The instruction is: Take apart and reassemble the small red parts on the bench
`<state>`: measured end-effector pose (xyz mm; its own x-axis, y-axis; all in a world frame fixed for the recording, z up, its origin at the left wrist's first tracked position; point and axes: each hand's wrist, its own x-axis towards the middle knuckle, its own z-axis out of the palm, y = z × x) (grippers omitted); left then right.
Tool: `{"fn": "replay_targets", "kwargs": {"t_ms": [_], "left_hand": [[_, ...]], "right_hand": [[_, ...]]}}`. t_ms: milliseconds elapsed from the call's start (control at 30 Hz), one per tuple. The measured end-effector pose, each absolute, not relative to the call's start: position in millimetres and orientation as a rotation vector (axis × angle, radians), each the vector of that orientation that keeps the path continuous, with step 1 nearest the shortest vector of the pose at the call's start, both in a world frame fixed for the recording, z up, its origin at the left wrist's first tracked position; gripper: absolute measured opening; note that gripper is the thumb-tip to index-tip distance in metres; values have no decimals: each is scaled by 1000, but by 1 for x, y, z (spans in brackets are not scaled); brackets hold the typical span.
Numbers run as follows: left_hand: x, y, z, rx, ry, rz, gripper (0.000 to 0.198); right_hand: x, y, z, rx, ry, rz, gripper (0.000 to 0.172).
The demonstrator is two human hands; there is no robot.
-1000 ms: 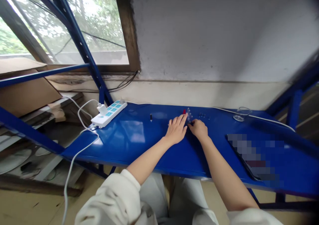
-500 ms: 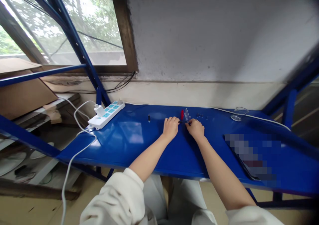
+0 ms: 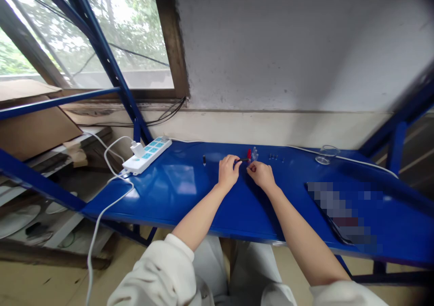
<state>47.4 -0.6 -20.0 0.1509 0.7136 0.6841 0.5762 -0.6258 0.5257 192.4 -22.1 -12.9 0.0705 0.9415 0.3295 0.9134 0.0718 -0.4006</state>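
Note:
My left hand [image 3: 228,170] pinches a thin dark stick-like piece [image 3: 243,160], which points right toward my right hand. Thumb and finger of my right hand [image 3: 261,174] are pressed together close to its tip; anything between them is too small to make out. Just beyond my fingers stand a red upright piece [image 3: 249,153] and a cluster of clear plastic pieces [image 3: 255,153]. Several tiny dark parts [image 3: 273,156] lie on the blue table [image 3: 190,206] to the right. A small black cylinder with a pale lower end [image 3: 204,160] stands left of my hands.
A white power strip [image 3: 146,157] with a plug and cable sits at the table's left end. Clear round pieces [image 3: 322,160] lie at the back right by a white cable. A dark flat object, pixelated [image 3: 332,215], rests at the right front. Blue frame posts flank the table.
My left hand has drawn slightly left and tilted, so the thin dark piece shows more plainly. My right hand has shifted a little left and down, its fingers closer to that piece.

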Motion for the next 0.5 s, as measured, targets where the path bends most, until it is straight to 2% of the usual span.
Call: {"fn": "replay_targets", "kwargs": {"t_ms": [167,300,500], "left_hand": [[47,1,-20,2242,1235,1544,13],[47,-3,-18,2251,1109,1578,22],[48,-15,-9,2435,963,1391,39]], "right_hand": [[191,-24,-10,-1779,-1884,67,9],[190,-24,-9,-1756,-1903,70,9],[191,-25,-8,-1794,-1886,36,12]]}}
